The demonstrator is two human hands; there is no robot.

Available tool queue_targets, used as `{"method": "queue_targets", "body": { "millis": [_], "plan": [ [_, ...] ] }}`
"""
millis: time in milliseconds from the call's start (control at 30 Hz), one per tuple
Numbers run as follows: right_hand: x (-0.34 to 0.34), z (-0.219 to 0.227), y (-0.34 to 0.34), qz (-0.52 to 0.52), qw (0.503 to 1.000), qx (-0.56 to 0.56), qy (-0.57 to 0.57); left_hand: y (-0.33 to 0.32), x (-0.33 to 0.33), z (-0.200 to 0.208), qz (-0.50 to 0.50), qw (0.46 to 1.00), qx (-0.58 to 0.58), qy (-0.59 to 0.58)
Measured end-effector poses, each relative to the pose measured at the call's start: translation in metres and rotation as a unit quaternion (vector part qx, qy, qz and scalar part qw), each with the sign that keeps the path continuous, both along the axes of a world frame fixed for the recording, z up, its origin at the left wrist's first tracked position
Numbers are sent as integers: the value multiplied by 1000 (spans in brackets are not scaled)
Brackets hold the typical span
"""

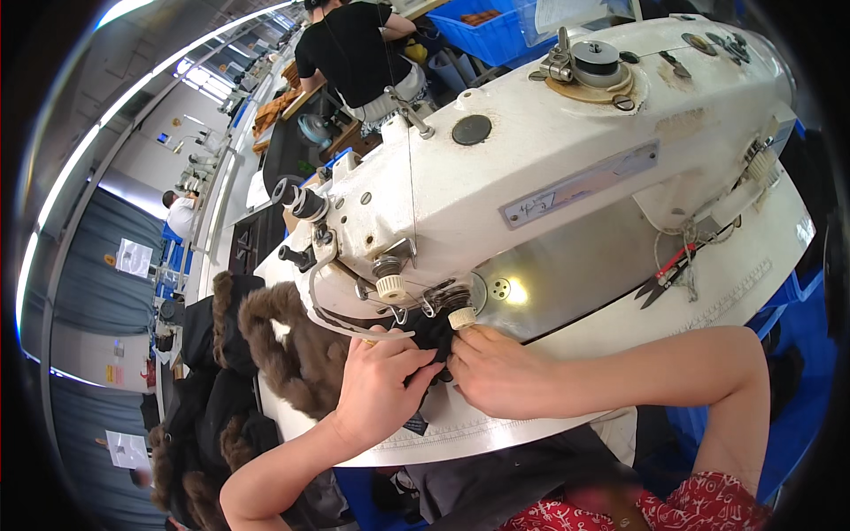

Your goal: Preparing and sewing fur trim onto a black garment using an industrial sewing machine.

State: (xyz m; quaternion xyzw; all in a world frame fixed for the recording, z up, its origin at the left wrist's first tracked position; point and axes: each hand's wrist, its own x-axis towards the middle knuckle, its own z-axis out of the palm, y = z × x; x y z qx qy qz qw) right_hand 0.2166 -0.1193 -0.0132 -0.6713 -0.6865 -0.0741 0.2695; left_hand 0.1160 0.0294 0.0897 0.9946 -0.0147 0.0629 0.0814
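Note:
A white industrial sewing machine stretches across the view, its needle end just above my hands. Both hands grip a dark piece of fabric at the needle area. My left hand has thumb and fingers bent over the cloth's left side. Close beside it, my right hand pinches the right side, fingertips under the machine head. The needle and presser foot are hidden behind the head and fingers. Brown fur trim lies on the table just left of my left hand.
Red-handled scissors hang by a cord at the machine's right. Dark fur-trimmed pieces are heaped at the left. A blue bin stands at the back, near a person in a black shirt. A dark garment covers my lap.

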Motion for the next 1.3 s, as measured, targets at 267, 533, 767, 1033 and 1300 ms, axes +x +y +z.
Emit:
{"method": "queue_targets", "body": {
  "millis": [267, 533, 767, 1033, 1300],
  "plan": [
    [-14, -14, 24, 47, 998, 0, 41, 1, 1, -11, -57, 998, -14, -26],
    [-19, -13, 16, 60, 998, -37, 3, 6, -1, -15, -111, 991, 60, -35],
    [8, 7, -18, 9, 999, -23, -24, 7, -5, -22, -162, 983, 85, -27],
    [8, -14, 0, 69, 997, 38, -4, -6, -17, -21, -175, 949, 241, -103],
    [13, -8, 2, 112, 992, -31, 57, -2, -7, -27, -146, 980, 67, -117]
  ]
}}
